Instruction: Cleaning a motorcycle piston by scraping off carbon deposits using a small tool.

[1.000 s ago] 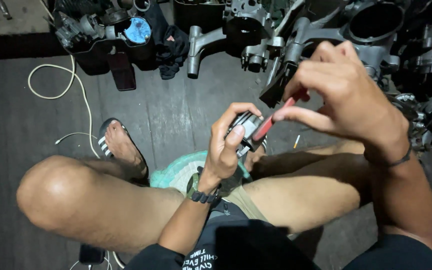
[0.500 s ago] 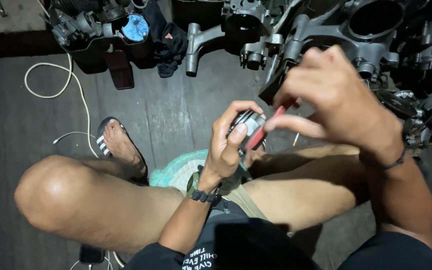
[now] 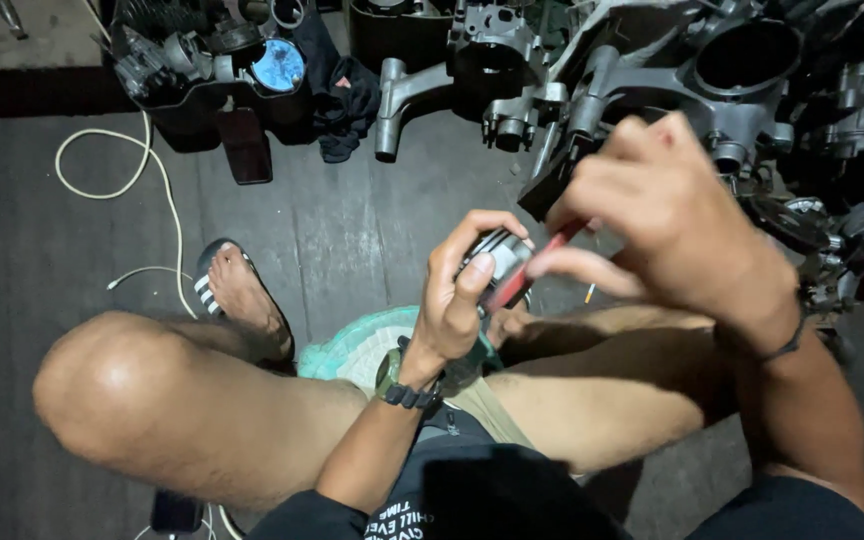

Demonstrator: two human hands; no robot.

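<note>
A: Where does the small metal part (image 3: pixel 497 258) sit, taking the person's bent left knee (image 3: pixel 117 385) as the landmark?

B: Up and to the right of the knee, held in the air over the lap, above a pale green cloth (image 3: pixel 352 350) that lies on the floor (image 3: pixel 352 230) between the legs. It is a short, round, silvery piece; its finer form cannot be told in this light.

A: Which hand carries it?

B: The left hand (image 3: pixel 457 295). Its grip is closed round the part: the thumb lies across the near face and the fingers curl over the far side.

A: And the red-handled tool (image 3: pixel 527 270)?

B: It lies right of the part, further from the knee. Its long axis slants from upper right down to lower left, and the lower end meets the part at the left thumb. The right hand (image 3: pixel 667 220) holds it in a pressed-together pinch, fingertips on the upper shaft, the remaining fingers folded.

A: So which hand is nearer the part?

B: The left, which holds it; the right reaches it only through the tool.

A: Beyond the hands?

B: Grey engine casings (image 3: pixel 652 70) and a white cable (image 3: pixel 152 165) lie further from the knee, towards the top.
</note>
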